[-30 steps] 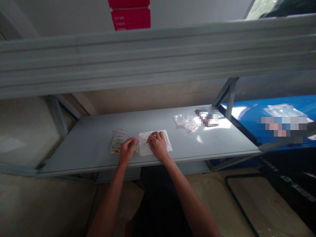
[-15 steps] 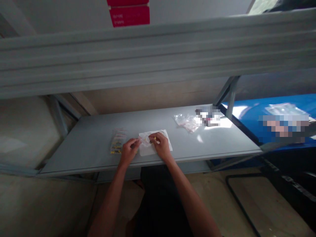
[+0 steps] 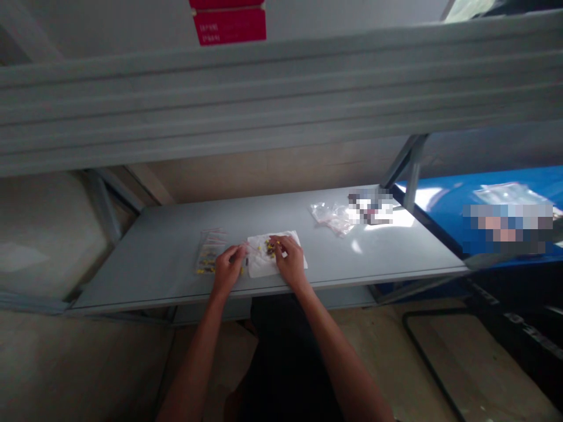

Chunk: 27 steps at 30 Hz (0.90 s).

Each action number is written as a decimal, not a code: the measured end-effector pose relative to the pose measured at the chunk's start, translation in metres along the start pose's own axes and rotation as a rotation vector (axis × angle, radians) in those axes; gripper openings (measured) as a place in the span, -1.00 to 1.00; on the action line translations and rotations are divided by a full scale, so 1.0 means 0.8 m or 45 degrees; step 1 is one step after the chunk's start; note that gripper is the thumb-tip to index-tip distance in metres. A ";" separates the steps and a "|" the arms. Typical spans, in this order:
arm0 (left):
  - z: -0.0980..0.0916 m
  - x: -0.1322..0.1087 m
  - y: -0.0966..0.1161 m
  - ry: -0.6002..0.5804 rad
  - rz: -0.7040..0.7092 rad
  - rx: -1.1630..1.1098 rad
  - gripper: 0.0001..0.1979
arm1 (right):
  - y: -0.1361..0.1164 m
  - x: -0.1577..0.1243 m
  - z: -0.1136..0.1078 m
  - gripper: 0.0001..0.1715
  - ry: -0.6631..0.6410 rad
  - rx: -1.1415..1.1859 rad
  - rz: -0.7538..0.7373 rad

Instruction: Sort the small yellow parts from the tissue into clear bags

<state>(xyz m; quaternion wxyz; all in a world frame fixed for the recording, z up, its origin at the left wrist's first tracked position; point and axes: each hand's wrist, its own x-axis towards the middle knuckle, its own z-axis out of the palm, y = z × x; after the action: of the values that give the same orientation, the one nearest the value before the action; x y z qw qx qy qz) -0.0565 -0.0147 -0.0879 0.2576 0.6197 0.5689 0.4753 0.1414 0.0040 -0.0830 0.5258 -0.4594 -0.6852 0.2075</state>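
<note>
On a white sheet (image 3: 259,269) lies a small pile of yellow and dark parts (image 3: 270,246), their kind too small to tell. My right hand (image 3: 291,261) is over the pile's right side, fingers curled together and touching it; what they pinch is hidden. Left of the sheet, my left hand (image 3: 227,271) has its thumb and fingers closed on the edge of a clear plastic bag (image 3: 245,253), which is hard to make out. Beside that hand lie several overlapping clear zip bags (image 3: 206,256) with yellow and dark parts inside.
Crumpled clear bags (image 3: 333,219) lie farther back on the grey tabletop (image 3: 158,252). A metal shelf beam (image 3: 264,105) crosses above, carrying a red box (image 3: 231,24). At right are a blue surface (image 3: 448,205) and a black chair frame (image 3: 433,313).
My right hand has shifted slightly right, showing more of the parts pile. My left hand has drawn a little left, away from the sheet.
</note>
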 end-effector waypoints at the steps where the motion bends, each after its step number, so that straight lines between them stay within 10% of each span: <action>1: 0.000 0.000 0.000 0.020 -0.013 -0.011 -0.57 | 0.002 0.000 0.000 -0.70 0.040 -0.091 0.014; 9: 0.001 0.000 0.007 0.018 -0.051 -0.004 -0.57 | 0.008 0.003 0.003 -0.84 -0.119 -0.509 -0.074; 27: 0.001 -0.001 0.011 -0.006 -0.014 0.020 -0.57 | 0.018 0.005 0.009 -0.86 -0.172 -0.363 -0.099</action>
<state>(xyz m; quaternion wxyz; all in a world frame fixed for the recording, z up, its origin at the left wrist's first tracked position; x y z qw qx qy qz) -0.0516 -0.0171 -0.0812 0.2568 0.6197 0.5753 0.4680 0.1405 0.0154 -0.0945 0.4156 -0.4876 -0.7587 0.1183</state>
